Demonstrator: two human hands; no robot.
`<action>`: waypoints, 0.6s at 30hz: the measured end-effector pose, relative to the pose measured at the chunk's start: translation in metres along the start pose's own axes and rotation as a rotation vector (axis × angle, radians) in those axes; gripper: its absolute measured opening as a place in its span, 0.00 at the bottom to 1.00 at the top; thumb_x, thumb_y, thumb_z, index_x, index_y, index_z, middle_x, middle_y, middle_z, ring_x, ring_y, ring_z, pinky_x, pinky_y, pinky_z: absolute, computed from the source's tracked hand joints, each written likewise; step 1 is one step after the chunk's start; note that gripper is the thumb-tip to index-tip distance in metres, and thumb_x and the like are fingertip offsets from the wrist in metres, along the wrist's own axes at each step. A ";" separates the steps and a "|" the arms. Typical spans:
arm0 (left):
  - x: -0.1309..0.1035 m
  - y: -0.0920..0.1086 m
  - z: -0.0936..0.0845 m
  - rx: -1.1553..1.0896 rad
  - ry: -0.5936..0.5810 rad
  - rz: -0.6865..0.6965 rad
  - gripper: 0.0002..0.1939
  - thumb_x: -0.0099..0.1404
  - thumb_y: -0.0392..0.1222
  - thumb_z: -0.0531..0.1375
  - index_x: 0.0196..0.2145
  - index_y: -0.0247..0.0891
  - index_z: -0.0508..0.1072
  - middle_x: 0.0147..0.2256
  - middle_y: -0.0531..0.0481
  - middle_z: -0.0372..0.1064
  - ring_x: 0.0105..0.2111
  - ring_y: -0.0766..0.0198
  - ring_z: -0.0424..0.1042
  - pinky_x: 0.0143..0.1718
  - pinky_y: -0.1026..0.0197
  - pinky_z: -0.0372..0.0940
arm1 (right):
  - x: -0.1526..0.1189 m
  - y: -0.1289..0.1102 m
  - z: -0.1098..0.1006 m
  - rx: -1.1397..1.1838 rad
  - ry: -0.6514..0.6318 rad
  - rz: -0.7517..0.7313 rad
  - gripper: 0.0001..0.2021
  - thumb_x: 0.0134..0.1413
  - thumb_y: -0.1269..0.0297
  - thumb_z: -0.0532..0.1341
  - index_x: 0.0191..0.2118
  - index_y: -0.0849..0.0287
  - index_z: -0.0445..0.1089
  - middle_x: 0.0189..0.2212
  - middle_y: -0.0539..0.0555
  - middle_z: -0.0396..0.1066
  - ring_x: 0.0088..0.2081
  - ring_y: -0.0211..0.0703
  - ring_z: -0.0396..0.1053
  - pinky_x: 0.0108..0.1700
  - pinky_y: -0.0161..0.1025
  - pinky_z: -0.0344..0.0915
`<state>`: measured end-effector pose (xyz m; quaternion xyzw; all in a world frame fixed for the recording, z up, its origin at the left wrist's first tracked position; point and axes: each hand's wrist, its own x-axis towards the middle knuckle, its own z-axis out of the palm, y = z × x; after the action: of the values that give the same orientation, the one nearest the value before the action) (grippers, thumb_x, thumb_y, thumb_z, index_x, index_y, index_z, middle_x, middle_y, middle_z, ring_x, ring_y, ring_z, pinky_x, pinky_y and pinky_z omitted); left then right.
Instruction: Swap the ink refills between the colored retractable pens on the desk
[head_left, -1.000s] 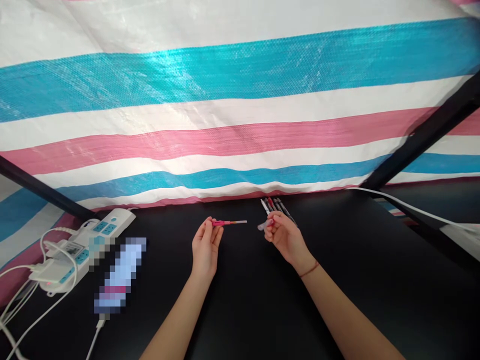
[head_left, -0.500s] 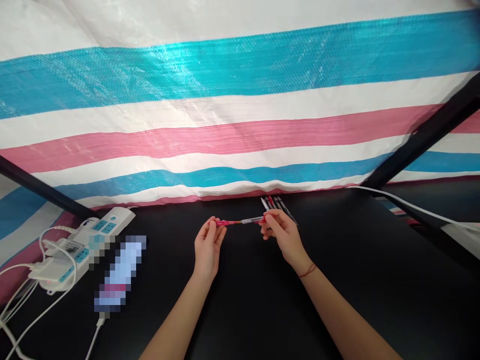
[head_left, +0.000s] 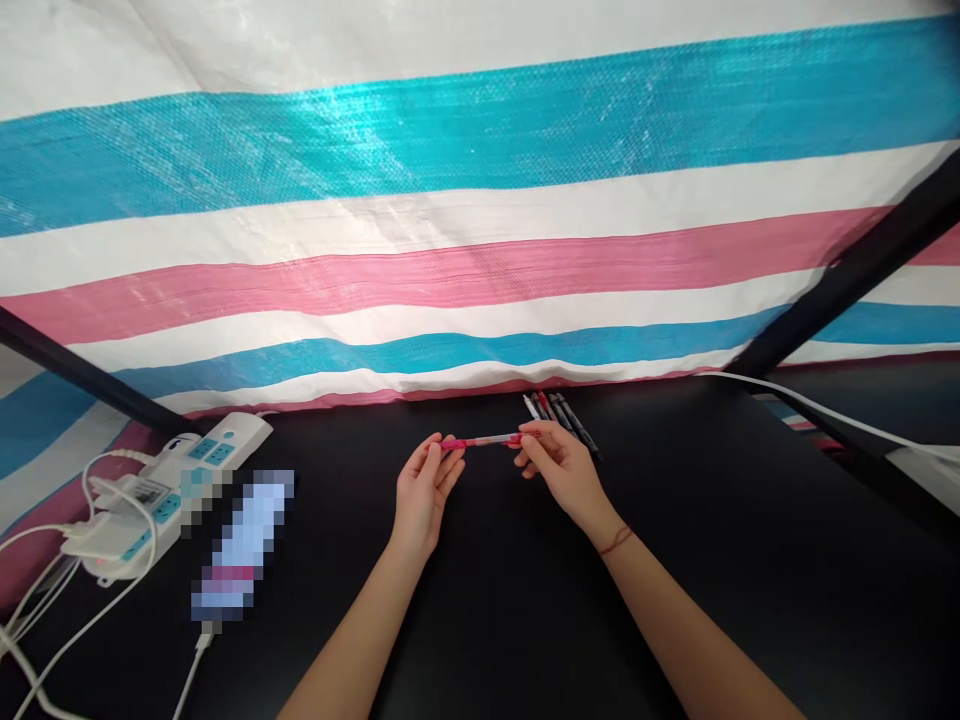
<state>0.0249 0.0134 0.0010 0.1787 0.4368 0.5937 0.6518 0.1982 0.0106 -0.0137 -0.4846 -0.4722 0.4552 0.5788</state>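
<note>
A pen [head_left: 491, 440] with pink ends and a clear middle is held level above the black table [head_left: 480, 600]. My left hand [head_left: 420, 490] pinches its pink left end between thumb and fingers. At the other end, my right hand [head_left: 564, 472] is closed on the pen, and its fingers cover part of that tip. The pen's two parts appear to meet, though I cannot tell whether they are fully joined. Just behind my right hand lie several pens [head_left: 576, 422], side by side, black, white and red.
On the left lies a white power strip [head_left: 236, 435] with plugs and white cables [head_left: 154, 540]. A phone with a blurred screen [head_left: 247, 540] is beside it, on a cable. A striped sheet [head_left: 480, 280] hangs behind the table, with black frame bars [head_left: 847, 265] at the sides.
My hands have come closer together, the left one moving right. The thin refill that showed between the pen's two parts is now covered by the clear barrel.
</note>
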 end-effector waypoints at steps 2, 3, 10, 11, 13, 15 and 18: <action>0.000 0.000 0.000 0.003 -0.013 0.003 0.06 0.62 0.36 0.60 0.39 0.35 0.72 0.41 0.41 0.75 0.38 0.59 0.76 0.49 0.51 0.65 | 0.000 0.001 0.000 -0.029 -0.008 0.001 0.18 0.46 0.48 0.63 0.37 0.57 0.68 0.28 0.53 0.74 0.25 0.40 0.70 0.24 0.38 0.67; 0.000 0.000 0.000 0.006 -0.018 0.006 0.06 0.62 0.36 0.60 0.39 0.35 0.72 0.41 0.41 0.75 0.38 0.59 0.76 0.49 0.51 0.65 | 0.000 0.001 0.000 -0.039 -0.015 0.007 0.18 0.46 0.47 0.62 0.37 0.57 0.68 0.28 0.54 0.74 0.26 0.40 0.70 0.24 0.37 0.66; -0.001 -0.002 0.000 0.038 -0.020 0.029 0.05 0.62 0.34 0.59 0.38 0.35 0.72 0.42 0.42 0.74 0.36 0.61 0.77 0.49 0.52 0.66 | 0.000 0.000 -0.002 -0.149 -0.076 0.054 0.21 0.51 0.44 0.56 0.23 0.58 0.64 0.14 0.48 0.63 0.17 0.36 0.60 0.22 0.35 0.60; -0.001 -0.002 0.000 0.034 -0.009 0.034 0.05 0.63 0.34 0.59 0.38 0.35 0.72 0.42 0.42 0.74 0.36 0.61 0.76 0.49 0.52 0.66 | 0.000 0.000 -0.002 -0.126 -0.084 0.059 0.20 0.51 0.44 0.57 0.26 0.58 0.66 0.15 0.48 0.64 0.18 0.35 0.61 0.21 0.35 0.60; 0.000 -0.002 0.000 0.025 0.014 0.042 0.04 0.63 0.34 0.59 0.37 0.35 0.72 0.42 0.42 0.74 0.37 0.62 0.76 0.49 0.52 0.66 | 0.000 0.002 -0.003 -0.058 -0.108 0.062 0.19 0.50 0.46 0.59 0.37 0.57 0.66 0.23 0.49 0.69 0.20 0.36 0.63 0.22 0.35 0.61; 0.000 -0.001 -0.001 0.023 0.016 0.049 0.03 0.63 0.33 0.58 0.36 0.35 0.72 0.42 0.43 0.74 0.36 0.62 0.76 0.49 0.53 0.66 | 0.000 0.003 -0.004 -0.027 -0.144 0.052 0.19 0.49 0.49 0.61 0.42 0.56 0.64 0.29 0.51 0.71 0.23 0.36 0.66 0.24 0.35 0.62; 0.001 -0.001 -0.002 0.029 -0.020 0.062 0.03 0.63 0.33 0.58 0.35 0.35 0.72 0.41 0.44 0.75 0.36 0.63 0.76 0.48 0.53 0.66 | 0.000 0.002 -0.006 -0.084 -0.171 0.036 0.14 0.51 0.51 0.60 0.35 0.57 0.65 0.25 0.49 0.69 0.23 0.36 0.65 0.25 0.35 0.62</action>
<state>0.0239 0.0136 -0.0008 0.2075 0.4328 0.6055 0.6348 0.2036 0.0098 -0.0159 -0.4762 -0.5298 0.4850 0.5072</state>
